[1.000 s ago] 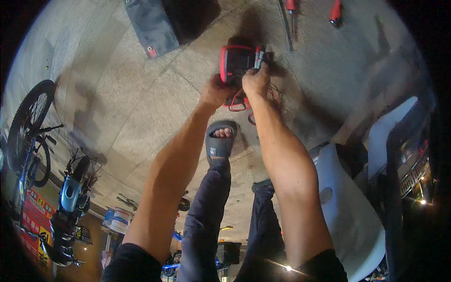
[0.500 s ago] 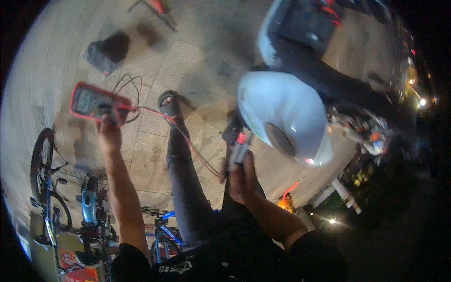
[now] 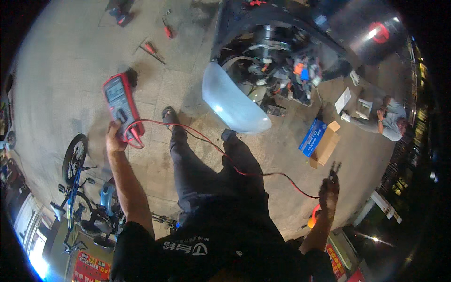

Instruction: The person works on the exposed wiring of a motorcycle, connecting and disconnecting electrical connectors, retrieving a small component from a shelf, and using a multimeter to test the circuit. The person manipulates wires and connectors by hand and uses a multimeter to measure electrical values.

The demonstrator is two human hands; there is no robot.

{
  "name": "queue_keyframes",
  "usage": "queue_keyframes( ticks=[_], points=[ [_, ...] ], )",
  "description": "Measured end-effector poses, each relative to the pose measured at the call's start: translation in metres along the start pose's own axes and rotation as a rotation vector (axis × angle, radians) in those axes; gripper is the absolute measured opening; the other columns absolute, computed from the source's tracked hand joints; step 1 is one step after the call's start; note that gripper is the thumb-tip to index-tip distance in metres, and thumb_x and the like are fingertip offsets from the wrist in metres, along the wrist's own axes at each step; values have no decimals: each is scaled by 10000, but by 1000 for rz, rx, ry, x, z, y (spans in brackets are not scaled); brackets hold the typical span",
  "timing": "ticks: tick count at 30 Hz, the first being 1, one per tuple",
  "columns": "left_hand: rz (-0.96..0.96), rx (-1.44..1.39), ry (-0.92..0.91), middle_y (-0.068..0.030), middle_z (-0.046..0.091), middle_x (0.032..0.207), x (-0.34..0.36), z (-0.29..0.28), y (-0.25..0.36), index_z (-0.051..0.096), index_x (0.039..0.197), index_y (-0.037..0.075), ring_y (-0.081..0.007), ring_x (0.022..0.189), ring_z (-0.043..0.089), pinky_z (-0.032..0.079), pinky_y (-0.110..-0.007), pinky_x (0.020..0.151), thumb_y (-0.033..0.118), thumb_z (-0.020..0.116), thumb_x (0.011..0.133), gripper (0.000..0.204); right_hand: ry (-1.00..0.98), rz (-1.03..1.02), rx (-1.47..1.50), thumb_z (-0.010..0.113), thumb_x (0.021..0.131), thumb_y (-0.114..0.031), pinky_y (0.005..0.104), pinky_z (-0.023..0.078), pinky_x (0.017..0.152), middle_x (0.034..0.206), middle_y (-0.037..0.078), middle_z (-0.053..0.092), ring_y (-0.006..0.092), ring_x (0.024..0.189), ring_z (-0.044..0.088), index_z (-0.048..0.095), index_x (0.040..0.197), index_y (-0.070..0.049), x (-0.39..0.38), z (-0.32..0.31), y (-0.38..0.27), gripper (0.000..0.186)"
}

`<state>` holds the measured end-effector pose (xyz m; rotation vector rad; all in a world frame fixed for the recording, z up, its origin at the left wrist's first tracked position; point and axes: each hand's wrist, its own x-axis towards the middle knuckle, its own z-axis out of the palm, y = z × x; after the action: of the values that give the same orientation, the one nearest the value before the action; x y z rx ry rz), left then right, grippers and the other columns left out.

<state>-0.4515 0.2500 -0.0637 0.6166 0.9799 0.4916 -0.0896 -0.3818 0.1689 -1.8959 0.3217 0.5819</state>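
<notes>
A red and dark grey multimeter [image 3: 117,98] is in my left hand [image 3: 115,137], its fingers closed around the lower end, with the display facing up. My right hand [image 3: 329,192] is closed on two test probes [image 3: 334,171], off to the lower right. Red and black leads [image 3: 221,152] sag from the meter across my legs to the probes. In front of me, a vehicle's curved pale-blue panel [image 3: 232,101] lies beside exposed wiring and coloured connectors [image 3: 300,75].
Screwdrivers [image 3: 150,49] and a dark tool [image 3: 121,19] lie on the paving, upper left. An open blue-and-brown cardboard box [image 3: 319,143] is right. A seated person [image 3: 390,120] is beyond it near a white stool [image 3: 364,108]. A bicycle [image 3: 75,160] and scooter [image 3: 107,199] are left.
The multimeter has risen from the floor area and moved left. My right hand has moved away rightward with the probes, stretching the leads. The view has swung toward the vehicle.
</notes>
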Motion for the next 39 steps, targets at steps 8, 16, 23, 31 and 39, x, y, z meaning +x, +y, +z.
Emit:
queue_keyframes(
  ticks=[8,16,23,31,39],
  points=[
    [-41,249,-321,-103,624,1101,-63,216,-64,507,1245,-35,-203,967,615,497,-325,862,139,611,841,453,241,-222,-146,505,912,-97,160,294,364,899,38,551,38,463,407,489,1277,-57,36,-141,-28,367],
    [82,627,-655,-68,614,998,-73,310,-144,603,1086,-22,-138,734,600,493,-265,621,231,587,884,324,-164,-148,401,534,916,-209,199,412,500,872,23,534,70,630,494,550,1003,-97,81,-100,-62,142],
    [-237,580,-593,-99,620,1165,-8,307,-178,542,1245,-5,-174,1062,569,454,-300,921,134,667,847,439,-529,-298,752,556,878,-365,394,486,742,999,128,604,272,889,589,556,1056,-55,69,-29,-79,357],
    [-124,736,-360,-80,673,954,-7,312,-171,541,1207,26,-146,795,636,538,-280,676,39,701,805,434,-616,-337,404,524,924,-372,436,459,837,1305,219,496,295,1055,561,518,1188,-82,69,22,-89,392],
    [-202,529,-427,-91,654,964,-29,327,-161,515,1226,22,-137,715,613,485,-267,560,24,672,808,447,-442,-551,-157,534,878,31,366,477,887,1003,145,608,268,986,618,486,1010,-1,102,32,-79,144]
  ],
)
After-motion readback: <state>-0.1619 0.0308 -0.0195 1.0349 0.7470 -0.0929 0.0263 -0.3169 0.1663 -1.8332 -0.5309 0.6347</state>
